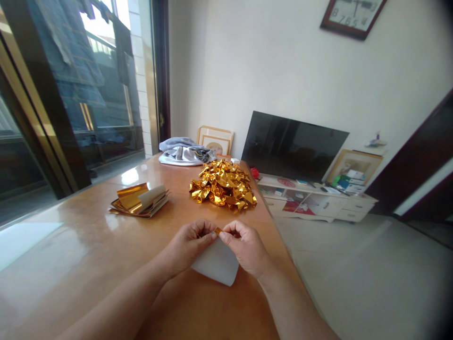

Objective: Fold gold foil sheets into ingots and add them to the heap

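My left hand [187, 245] and my right hand [244, 243] meet above the table, thumbs and fingers closed on the upper edge of one sheet of gold foil paper [218, 264]. Its pale back faces me and hangs down below my fingers. A small bit of the gold side shows folded over between my thumbs. Beyond my hands lies a heap of folded gold foil pieces [226, 184]. To the left rests a stack of gold foil sheets [139, 200], its top sheet curled over to a pale underside.
The glossy wooden table [95, 250] ends at a right edge beside the tiled floor. Folded clothes [184, 151] lie at its far end. A television [293, 146] stands on a low white cabinet [325, 205]. Glass doors [88, 94] are at the left.
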{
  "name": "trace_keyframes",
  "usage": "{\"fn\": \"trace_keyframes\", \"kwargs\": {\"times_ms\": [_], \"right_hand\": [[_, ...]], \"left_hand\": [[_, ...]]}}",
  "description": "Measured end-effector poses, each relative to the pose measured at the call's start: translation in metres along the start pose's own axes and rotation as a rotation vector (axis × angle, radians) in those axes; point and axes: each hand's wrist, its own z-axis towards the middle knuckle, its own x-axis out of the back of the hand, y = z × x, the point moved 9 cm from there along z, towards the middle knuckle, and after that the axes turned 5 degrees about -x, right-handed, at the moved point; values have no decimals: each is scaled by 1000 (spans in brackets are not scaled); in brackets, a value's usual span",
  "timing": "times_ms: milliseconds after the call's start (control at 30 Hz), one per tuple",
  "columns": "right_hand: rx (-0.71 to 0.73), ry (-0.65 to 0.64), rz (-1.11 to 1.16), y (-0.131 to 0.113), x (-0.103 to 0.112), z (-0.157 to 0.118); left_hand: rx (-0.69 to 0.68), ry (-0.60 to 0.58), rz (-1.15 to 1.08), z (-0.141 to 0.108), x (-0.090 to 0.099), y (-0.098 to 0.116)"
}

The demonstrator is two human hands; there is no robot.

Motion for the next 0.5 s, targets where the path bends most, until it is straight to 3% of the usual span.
{"fn": "trace_keyframes", "kwargs": {"times_ms": [500], "right_hand": [[-7, -10, -13, -1, -1, 0]], "left_hand": [[28, -2, -37, -1, -2, 0]]}}
